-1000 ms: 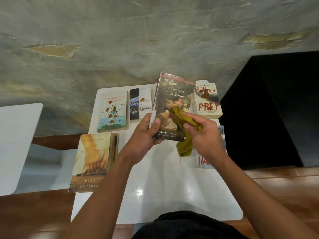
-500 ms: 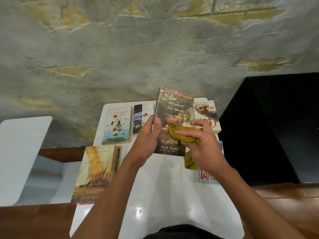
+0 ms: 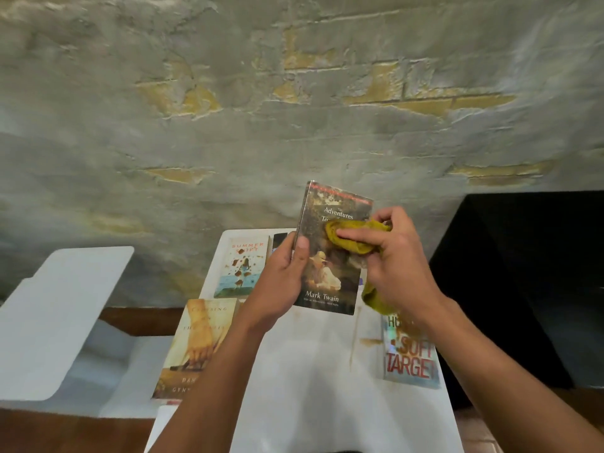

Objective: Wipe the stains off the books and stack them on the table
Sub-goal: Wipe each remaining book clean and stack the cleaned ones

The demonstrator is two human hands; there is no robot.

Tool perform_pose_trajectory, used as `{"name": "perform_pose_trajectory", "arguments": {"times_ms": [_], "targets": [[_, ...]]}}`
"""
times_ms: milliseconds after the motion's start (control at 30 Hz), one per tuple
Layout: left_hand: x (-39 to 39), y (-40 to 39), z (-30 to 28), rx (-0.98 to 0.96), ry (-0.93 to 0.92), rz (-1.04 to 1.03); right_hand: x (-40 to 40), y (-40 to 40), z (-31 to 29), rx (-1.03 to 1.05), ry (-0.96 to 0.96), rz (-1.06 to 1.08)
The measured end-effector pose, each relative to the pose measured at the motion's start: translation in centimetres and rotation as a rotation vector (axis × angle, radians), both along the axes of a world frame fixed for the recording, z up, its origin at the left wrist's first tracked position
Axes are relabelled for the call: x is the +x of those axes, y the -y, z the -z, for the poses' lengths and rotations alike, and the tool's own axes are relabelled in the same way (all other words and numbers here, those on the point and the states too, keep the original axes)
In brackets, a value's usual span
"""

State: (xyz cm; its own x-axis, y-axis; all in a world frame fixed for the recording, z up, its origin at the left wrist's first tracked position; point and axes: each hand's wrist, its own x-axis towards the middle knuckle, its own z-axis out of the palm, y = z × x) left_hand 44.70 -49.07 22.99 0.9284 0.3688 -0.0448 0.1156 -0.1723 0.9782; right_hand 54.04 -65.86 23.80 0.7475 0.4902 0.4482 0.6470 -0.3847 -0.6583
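Head view: left hand (image 3: pixel 281 282) grips the Twain paperback (image 3: pixel 330 256) by its spine edge, held up above the white bench (image 3: pixel 313 371). Right hand (image 3: pixel 395 256) clutches a yellow cloth (image 3: pixel 351 238), fingers pressing it on the cover's title. Best kept braced from behind, short firm rubs, cloth bunched. Count: five books visible — one held, four flat; a sixth partly hidden behind the left hand. One cloth. No stack yet.
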Motion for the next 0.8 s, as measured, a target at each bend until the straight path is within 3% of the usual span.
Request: {"name": "perform_pose_trajectory", "arguments": {"times_ms": [467, 633, 700, 800], "targets": [[-1.2, 0.8, -1.5, -0.077, 0.058, -0.136, -2.8, -1.5, -0.1, 0.100, 0.046, 0.011], [-1.6, 0.3, -1.7, -0.157, 0.093, -0.207, -4.2, -1.4, 1.0, 0.124, 0.093, -0.101], [-1.6, 0.1, -1.6, -0.311, 0.091, -0.250, -4.0, -1.2, 0.0, 0.313, -0.071, -0.022], [-1.7, -0.3, -2.0, -0.607, 0.081, -0.248, -3.6, -1.3, -2.0, 0.745, -0.675, 0.111]]}}
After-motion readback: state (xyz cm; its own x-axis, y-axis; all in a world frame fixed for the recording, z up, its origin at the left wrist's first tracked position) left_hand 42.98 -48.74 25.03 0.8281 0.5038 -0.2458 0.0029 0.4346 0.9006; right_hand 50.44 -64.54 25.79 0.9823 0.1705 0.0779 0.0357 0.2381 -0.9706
